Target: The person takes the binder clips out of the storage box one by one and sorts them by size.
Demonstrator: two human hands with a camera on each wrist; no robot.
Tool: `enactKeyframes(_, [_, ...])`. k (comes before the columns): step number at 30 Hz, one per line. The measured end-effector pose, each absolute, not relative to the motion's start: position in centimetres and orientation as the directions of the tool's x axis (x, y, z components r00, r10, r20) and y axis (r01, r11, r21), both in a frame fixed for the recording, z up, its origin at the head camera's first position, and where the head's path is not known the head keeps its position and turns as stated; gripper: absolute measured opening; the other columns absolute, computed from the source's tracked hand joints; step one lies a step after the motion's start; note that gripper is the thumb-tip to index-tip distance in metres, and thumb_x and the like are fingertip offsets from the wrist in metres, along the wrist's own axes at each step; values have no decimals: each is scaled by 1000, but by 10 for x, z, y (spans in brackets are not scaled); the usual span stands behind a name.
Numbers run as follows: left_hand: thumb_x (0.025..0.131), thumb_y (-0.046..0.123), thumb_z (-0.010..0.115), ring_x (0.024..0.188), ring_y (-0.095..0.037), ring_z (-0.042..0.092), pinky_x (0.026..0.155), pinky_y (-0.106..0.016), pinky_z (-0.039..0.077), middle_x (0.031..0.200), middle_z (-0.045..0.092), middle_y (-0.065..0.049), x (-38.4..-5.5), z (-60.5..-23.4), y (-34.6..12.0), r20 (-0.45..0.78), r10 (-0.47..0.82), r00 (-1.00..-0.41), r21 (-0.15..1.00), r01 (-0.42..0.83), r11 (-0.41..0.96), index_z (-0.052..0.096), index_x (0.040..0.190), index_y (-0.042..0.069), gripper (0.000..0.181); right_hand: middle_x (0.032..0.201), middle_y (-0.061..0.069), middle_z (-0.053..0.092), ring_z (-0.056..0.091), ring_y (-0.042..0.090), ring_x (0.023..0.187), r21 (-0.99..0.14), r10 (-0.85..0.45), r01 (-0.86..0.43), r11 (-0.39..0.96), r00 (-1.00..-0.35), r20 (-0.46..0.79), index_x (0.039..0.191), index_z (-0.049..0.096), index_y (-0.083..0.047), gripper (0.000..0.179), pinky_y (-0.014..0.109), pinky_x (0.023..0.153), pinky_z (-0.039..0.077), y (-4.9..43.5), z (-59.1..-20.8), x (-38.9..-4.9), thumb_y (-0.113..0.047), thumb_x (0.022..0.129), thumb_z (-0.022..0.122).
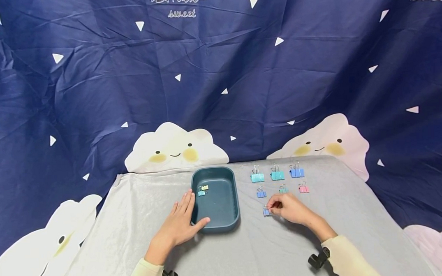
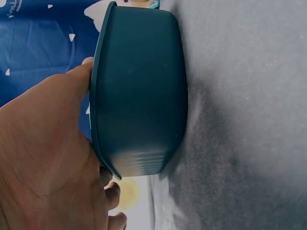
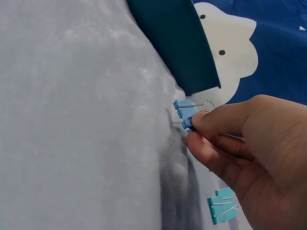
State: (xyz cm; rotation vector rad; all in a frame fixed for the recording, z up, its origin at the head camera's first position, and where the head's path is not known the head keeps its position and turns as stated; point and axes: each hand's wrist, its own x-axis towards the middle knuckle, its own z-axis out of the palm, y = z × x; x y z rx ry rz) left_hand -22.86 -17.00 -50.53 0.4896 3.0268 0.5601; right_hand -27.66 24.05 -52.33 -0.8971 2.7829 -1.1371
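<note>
My left hand (image 1: 178, 224) rests on the near left corner of a dark teal box (image 1: 235, 226), its fingers spread along the rim and its thumb over the near edge. The left wrist view shows the box's outer wall (image 2: 139, 91) close by. Inside the box lie a light blue binder clip (image 1: 201, 193) and a yellow binder clip (image 1: 205, 187). To the right, my right hand (image 1: 288, 208) pinches a small blue binder clip (image 1: 266, 213) between thumb and forefinger, low over the cloth. Fingers partly cover that clip.
Beyond the right hand, a middle row has a blue clip (image 1: 261, 193), a green clip (image 1: 283, 189) and a pink clip (image 1: 303, 188). Larger clips form the back row: turquoise (image 1: 257, 178), teal (image 1: 277, 175) and blue (image 1: 297, 173). A dark blue curtain (image 1: 204, 93) hangs behind the grey-covered table.
</note>
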Motion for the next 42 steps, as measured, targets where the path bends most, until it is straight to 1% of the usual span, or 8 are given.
enactKeyframes(1, [100, 75, 52, 167, -33, 14, 135, -59, 19, 180, 9, -13, -229, -505, -170, 24, 308, -951, 347, 297, 890, 15, 170, 1, 108, 87, -5, 74, 63, 0, 78, -643, -509, -504, 577, -837, 200, 92, 78, -8, 12, 20, 71, 58, 241, -525, -276, 4, 90, 76])
enactKeyframes(9, [100, 76, 51, 168, -33, 13, 135, -59, 18, 180, 9, -14, -230, -505, -169, 25, 305, -952, 352, 294, 889, 14, 170, 1, 109, 84, -6, 72, 59, -2, 77, -630, -533, -530, 567, -820, 210, 91, 78, -11, 13, 19, 68, 54, 243, -535, -275, 1, 91, 75])
enactKeyframes(15, [100, 76, 50, 168, -30, 10, 135, -59, 17, 181, 8, -12, -230, -505, -169, 15, 301, -953, 351, 287, 891, 12, 171, 3, 109, 85, -4, 71, 59, 1, 78, -645, -536, -525, 555, -819, 206, 92, 77, -10, 12, 20, 68, 54, 244, -534, -274, 2, 92, 75])
enactKeyframes(26, [100, 76, 50, 168, -33, 14, 135, -60, 18, 180, 9, -13, -229, -506, -169, 30, 308, -951, 350, 299, 888, 14, 170, 1, 108, 86, -6, 70, 58, -1, 76, -655, -534, -510, 558, -824, 187, 94, 76, -10, 13, 19, 67, 54, 246, -538, -274, 3, 92, 73])
enactKeyframes(33, [100, 75, 51, 167, -33, 14, 135, -60, 18, 180, 9, -14, -230, -505, -169, 28, 310, -950, 344, 301, 889, 14, 170, 1, 108, 84, -4, 69, 60, 1, 75, -676, -529, -485, 554, -833, 163, 98, 74, -7, 12, 21, 66, 55, 246, -539, -275, 4, 93, 72])
enactKeyframes(38, [100, 75, 50, 168, -32, 12, 135, -59, 18, 180, 9, -14, -230, -505, -169, 24, 308, -951, 345, 297, 890, 12, 170, 2, 108, 84, -5, 69, 60, 2, 76, -670, -532, -491, 556, -830, 167, 98, 74, -8, 13, 21, 67, 55, 247, -539, -276, 3, 93, 72])
enactKeyframes(42, [100, 75, 50, 168, -33, 13, 135, -59, 18, 180, 9, -14, -230, -506, -169, 28, 310, -950, 339, 300, 891, 14, 170, 1, 108, 86, -5, 70, 60, 2, 77, -674, -526, -481, 561, -835, 158, 99, 73, -10, 12, 21, 68, 55, 249, -537, -276, 1, 95, 71])
